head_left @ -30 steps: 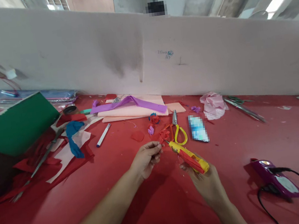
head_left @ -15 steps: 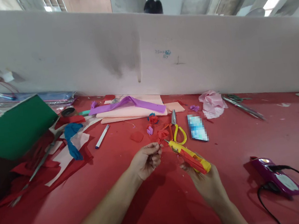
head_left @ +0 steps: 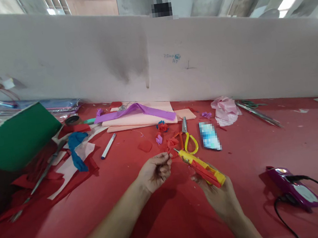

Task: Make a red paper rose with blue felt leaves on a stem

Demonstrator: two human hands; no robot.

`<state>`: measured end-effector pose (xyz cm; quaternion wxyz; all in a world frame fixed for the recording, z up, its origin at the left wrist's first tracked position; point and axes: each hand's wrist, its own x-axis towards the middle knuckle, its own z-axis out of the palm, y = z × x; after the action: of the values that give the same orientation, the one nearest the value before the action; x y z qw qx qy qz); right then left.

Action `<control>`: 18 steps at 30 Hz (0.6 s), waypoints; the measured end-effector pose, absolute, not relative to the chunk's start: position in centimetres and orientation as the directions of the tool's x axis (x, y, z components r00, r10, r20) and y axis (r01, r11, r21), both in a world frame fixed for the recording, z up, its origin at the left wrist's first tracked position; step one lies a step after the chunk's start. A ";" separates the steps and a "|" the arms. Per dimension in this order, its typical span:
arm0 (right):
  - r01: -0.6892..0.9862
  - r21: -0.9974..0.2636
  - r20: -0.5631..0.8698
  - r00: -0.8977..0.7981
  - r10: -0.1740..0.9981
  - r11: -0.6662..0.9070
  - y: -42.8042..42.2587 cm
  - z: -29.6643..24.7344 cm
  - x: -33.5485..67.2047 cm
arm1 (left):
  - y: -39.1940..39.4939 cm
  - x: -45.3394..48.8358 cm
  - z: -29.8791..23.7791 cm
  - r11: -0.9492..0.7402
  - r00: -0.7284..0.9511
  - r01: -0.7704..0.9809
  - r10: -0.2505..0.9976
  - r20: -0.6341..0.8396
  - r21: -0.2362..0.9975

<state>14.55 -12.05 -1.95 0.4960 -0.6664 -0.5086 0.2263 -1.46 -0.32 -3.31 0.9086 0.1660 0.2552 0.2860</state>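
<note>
My right hand [head_left: 220, 196] is closed round a yellow and red glue gun [head_left: 201, 166], its nozzle pointing up and left. My left hand [head_left: 155, 171] pinches a small red paper flower [head_left: 173, 143] right at the nozzle tip. Both hands hover low over the red table [head_left: 130, 215]. Just behind them lie yellow-handled scissors [head_left: 188, 138] and two more small paper flowers [head_left: 162, 126].
A purple device with a black cord [head_left: 294, 192] lies at the right. A pen [head_left: 108, 146], pink sheets with a purple strip [head_left: 139, 115], a green board [head_left: 13, 137], red paper scraps, pink tissue [head_left: 225, 111] and long scissors [head_left: 258, 115] surround the spot. A white partition [head_left: 152, 62] closes the back.
Barely anything differs: my hands stay together with the glue gun's tip at the flower, and the view has shifted slightly.
</note>
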 end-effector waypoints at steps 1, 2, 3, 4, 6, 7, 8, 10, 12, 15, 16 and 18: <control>0.453 -0.892 0.200 0.377 0.904 0.008 -12.0 -1.9 14.5 | -0.3 -1.5 -3.3 0.784 0.708 -0.439 0.603 -0.368 0.440; 0.451 -0.893 0.194 0.373 0.907 0.005 -12.0 -1.9 14.5 | -0.3 -1.5 -3.3 0.787 0.709 -0.442 0.601 -0.369 0.431; 0.449 -0.893 0.188 0.369 0.910 0.002 -11.9 -1.9 14.4 | -0.3 -1.5 -3.3 0.790 0.711 -0.443 0.597 -0.372 0.424; 0.446 -0.895 0.182 0.369 0.912 -0.001 -11.8 -1.9 14.4 | -0.3 -1.5 -3.2 0.794 0.711 -0.443 0.594 -0.376 0.417; 0.434 -0.901 0.173 0.379 0.909 -0.009 -11.6 -2.0 14.4 | -0.3 -1.5 -3.1 0.798 0.710 -0.443 0.590 -0.384 0.407; 0.428 -0.904 0.171 0.383 0.908 -0.011 -11.6 -2.1 14.4 | -0.3 -1.5 -3.1 0.800 0.710 -0.445 0.589 -0.386 0.403; 0.416 -0.909 0.167 0.385 0.908 -0.009 -11.6 -2.1 14.5 | -0.3 -1.5 -3.1 0.800 0.710 -0.448 0.589 -0.385 0.398; 0.389 -0.921 0.159 0.382 0.910 -0.003 -11.6 -2.3 14.5 | -0.3 -1.5 -3.1 0.802 0.714 -0.455 0.588 -0.379 0.387; 0.377 -0.926 0.152 0.374 0.915 0.000 -11.6 -2.5 14.5 | -0.3 -1.5 -3.0 0.805 0.719 -0.459 0.586 -0.375 0.377; 0.404 -0.915 0.169 0.361 0.917 0.009 -11.6 -2.5 14.2 | -0.3 -1.6 -2.9 0.806 0.721 -0.457 0.584 -0.374 0.377; 0.421 -0.907 0.174 0.352 0.920 0.011 -11.6 -2.4 14.1 | -0.3 -1.6 -2.9 0.806 0.721 -0.456 0.583 -0.374 0.378; 0.462 -0.887 0.185 0.337 0.923 0.009 -11.7 -2.1 14.1 | -0.3 -1.6 -3.0 0.805 0.718 -0.455 0.585 -0.377 0.381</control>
<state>14.10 -11.71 -2.07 0.4804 -0.6617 -0.5233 0.2400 -1.58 -0.26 -3.04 0.9174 0.1314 0.2464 0.2836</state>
